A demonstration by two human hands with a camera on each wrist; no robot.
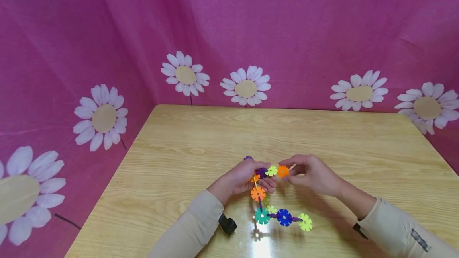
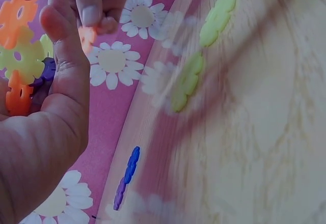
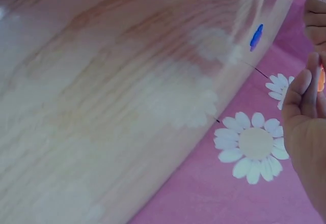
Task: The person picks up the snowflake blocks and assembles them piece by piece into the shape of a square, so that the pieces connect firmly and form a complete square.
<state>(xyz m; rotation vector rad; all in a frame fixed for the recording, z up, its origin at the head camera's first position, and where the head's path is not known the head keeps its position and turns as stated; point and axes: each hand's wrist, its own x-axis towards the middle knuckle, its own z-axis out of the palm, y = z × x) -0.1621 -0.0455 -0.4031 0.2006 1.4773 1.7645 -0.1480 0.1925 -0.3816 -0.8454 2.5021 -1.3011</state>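
Observation:
My left hand (image 1: 247,178) grips a chain of notched plastic discs, thumb over a purple disc (image 1: 261,173). Beyond the thumb, the chain runs through a yellow disc (image 1: 272,171) to an orange disc (image 1: 283,171), which the thumb and fingers of my right hand (image 1: 315,174) pinch at its right side. Below the left hand hangs another stretch, with an orange disc (image 1: 257,194), a green disc (image 1: 262,215), a blue disc (image 1: 284,217) and a yellow disc (image 1: 305,222), joined by purple discs seen edge-on. Left fingers partly hide the middle of the chain.
In the left wrist view, two joined yellow discs (image 2: 188,81) and a blue-and-purple pair (image 2: 127,175) show over the wooden table (image 1: 201,138). A black wrist-worn piece (image 1: 227,224) sits by the left cuff. A pink cloth (image 1: 287,31) with white flowers hangs behind the table.

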